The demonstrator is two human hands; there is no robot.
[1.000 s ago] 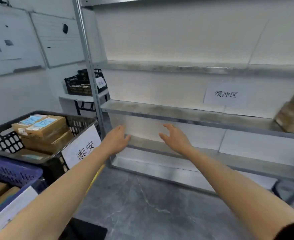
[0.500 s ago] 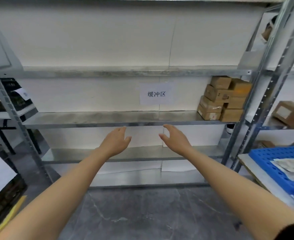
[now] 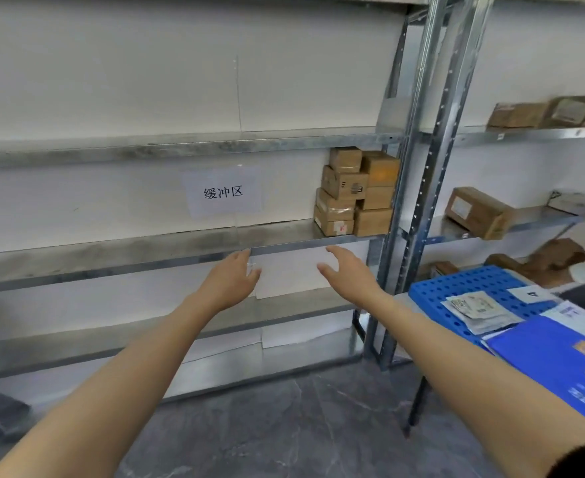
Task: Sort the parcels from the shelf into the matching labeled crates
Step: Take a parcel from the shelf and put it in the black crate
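Seven cardboard parcels (image 3: 344, 184) sit in one stack, as far as can be counted. The neighbouring rack (image 3: 532, 133) shows three more boxes (image 3: 479, 212), one alone and two above; the brown ones lower down are too blurred to count. There is one paper sign (image 3: 222, 193) and one blue crate (image 3: 463, 284).

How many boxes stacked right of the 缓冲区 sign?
7 visible. Left column top to bottom: box one, box two, box three, box four. Right column: box five, box six, box seven. More may hide behind.
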